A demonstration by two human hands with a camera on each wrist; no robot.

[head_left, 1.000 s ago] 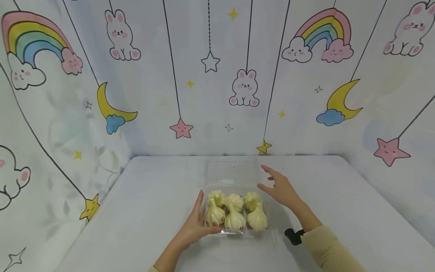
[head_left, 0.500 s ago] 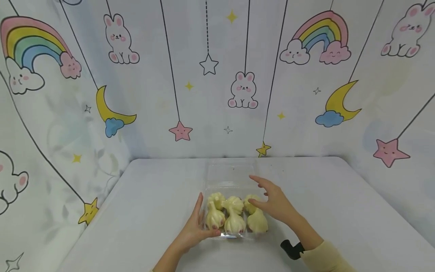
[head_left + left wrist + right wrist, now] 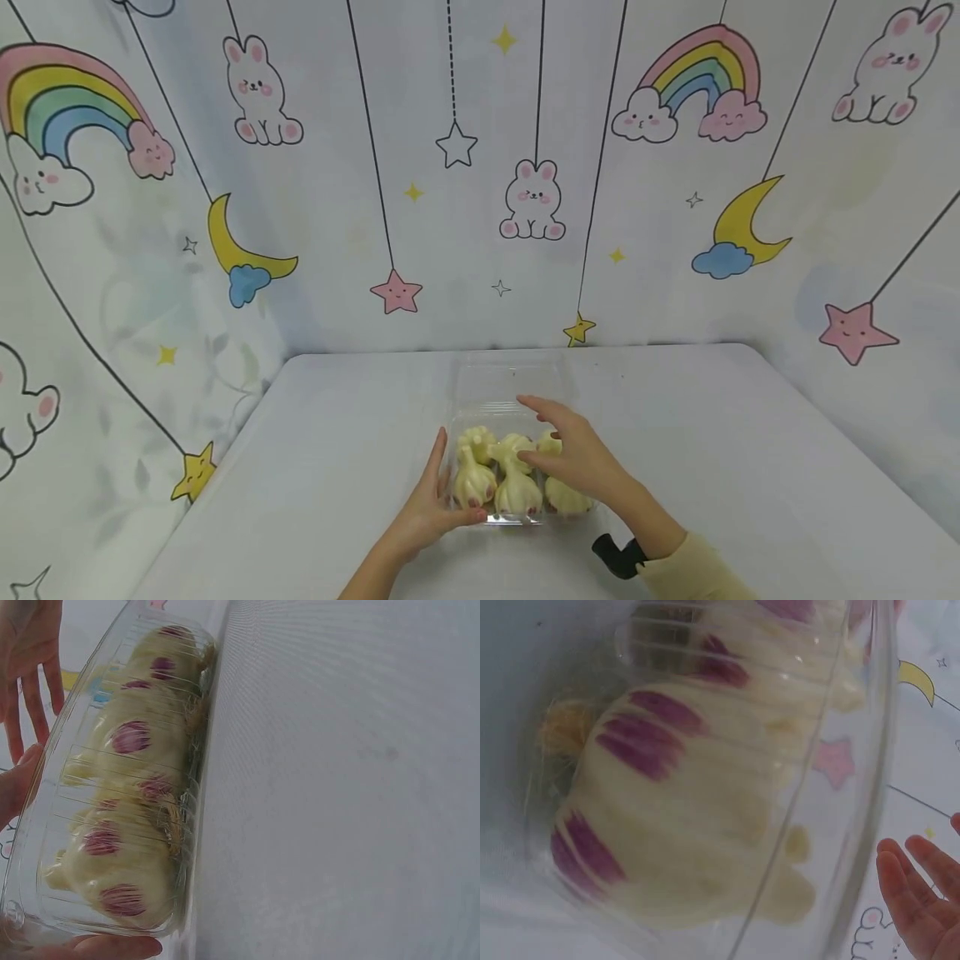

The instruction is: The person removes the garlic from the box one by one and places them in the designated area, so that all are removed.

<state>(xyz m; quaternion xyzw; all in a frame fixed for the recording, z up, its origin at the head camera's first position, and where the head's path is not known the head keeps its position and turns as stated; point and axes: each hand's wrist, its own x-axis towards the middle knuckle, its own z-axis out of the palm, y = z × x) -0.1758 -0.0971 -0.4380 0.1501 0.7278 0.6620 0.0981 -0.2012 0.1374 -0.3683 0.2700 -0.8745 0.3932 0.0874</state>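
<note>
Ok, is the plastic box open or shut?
Open: the plastic box has its clear lid folded back on the far side, leaving the garlic uncovered.

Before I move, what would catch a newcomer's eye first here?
Probably the pale yellow, garlic-shaped bulbs in the open clear plastic box, with the bare left hand at its near left corner and the bare right hand above its right side. Then the multicoloured cartoon rainbows on the white backdrop behind.

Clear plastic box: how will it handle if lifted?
The clear box looks thin-walled and ribbed, so it probably flexes when squeezed. Its opened lid extends out behind, so it may flop or drag. The rounded garlic-like bulbs inside could shift if it tilts.
</note>
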